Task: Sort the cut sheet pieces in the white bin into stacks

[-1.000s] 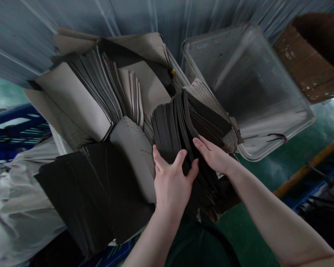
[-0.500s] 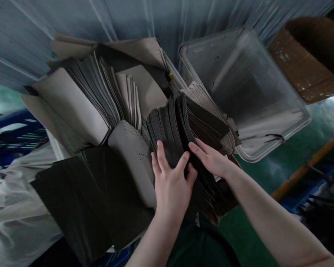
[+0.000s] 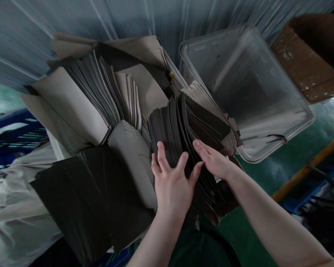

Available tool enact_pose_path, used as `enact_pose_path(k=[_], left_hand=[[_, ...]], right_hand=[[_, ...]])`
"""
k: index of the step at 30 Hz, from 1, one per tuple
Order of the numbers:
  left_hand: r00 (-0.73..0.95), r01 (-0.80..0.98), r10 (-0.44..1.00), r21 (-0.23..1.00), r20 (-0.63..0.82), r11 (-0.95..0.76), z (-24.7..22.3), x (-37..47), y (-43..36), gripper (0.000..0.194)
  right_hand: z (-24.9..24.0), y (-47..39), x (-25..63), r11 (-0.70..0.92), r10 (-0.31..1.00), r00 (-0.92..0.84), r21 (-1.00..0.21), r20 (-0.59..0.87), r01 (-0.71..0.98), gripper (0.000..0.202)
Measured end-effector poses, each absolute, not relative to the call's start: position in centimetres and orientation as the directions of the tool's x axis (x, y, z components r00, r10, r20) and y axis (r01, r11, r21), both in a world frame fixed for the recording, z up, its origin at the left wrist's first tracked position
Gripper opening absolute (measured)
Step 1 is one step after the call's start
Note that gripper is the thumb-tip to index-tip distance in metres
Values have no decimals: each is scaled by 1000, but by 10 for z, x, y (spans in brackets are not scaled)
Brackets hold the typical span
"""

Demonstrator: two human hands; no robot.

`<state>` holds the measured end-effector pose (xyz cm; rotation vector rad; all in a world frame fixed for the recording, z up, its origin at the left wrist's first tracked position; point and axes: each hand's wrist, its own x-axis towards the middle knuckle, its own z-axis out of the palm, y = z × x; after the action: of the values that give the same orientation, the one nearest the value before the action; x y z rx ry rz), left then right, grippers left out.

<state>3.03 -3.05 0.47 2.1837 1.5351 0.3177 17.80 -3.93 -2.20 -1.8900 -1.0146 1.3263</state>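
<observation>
A thick bundle of dark grey, bent sheets (image 3: 164, 122), like thin card or lining board, stands on edge in front of me. My left hand (image 3: 172, 181) rests on its near side, fingers spread over the edges and thumb stretched to the right. On the bundle's right side, my right hand (image 3: 215, 163) has its fingers together against the darker sheets, close to my left thumb. The undersides of its fingers are hidden. Left of the bundle lies a light grey stitched stack (image 3: 133, 155), beside a flat pile of black sheets (image 3: 94, 200).
More grey and beige sheets (image 3: 97, 92) fan out at the back left. A translucent plastic bin (image 3: 250, 96) stands to the right, with a cardboard box (image 3: 308, 63) beyond it. A blue crate (image 3: 13, 129) and white cloth (image 3: 16, 200) are at the left.
My right hand has shifted slightly right along the dark sheets. My left thumb has straightened out to the right, while the left fingers stay on the bundle.
</observation>
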Motion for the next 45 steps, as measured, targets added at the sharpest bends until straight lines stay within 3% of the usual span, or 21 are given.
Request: enact_pose_path(k=[21, 28, 32, 45], left_hand=[[288, 844, 954, 492, -79, -214, 11, 40, -30, 32], [290, 843, 953, 495, -88, -211, 12, 39, -31, 32], [280, 855, 954, 480, -109, -196, 14, 39, -31, 39], [254, 851, 965, 490, -62, -192, 5, 32, -33, 35]], right_hand=[[-26, -39, 179, -490, 871, 196, -834, -451, 254, 58], [-21, -38, 180, -383, 923, 136, -884, -359, 269, 38], [-20, -38, 182, -382, 924, 145, -881, -354, 279, 38], [-24, -37, 184, -354, 935, 140, -882, -326, 312, 46]])
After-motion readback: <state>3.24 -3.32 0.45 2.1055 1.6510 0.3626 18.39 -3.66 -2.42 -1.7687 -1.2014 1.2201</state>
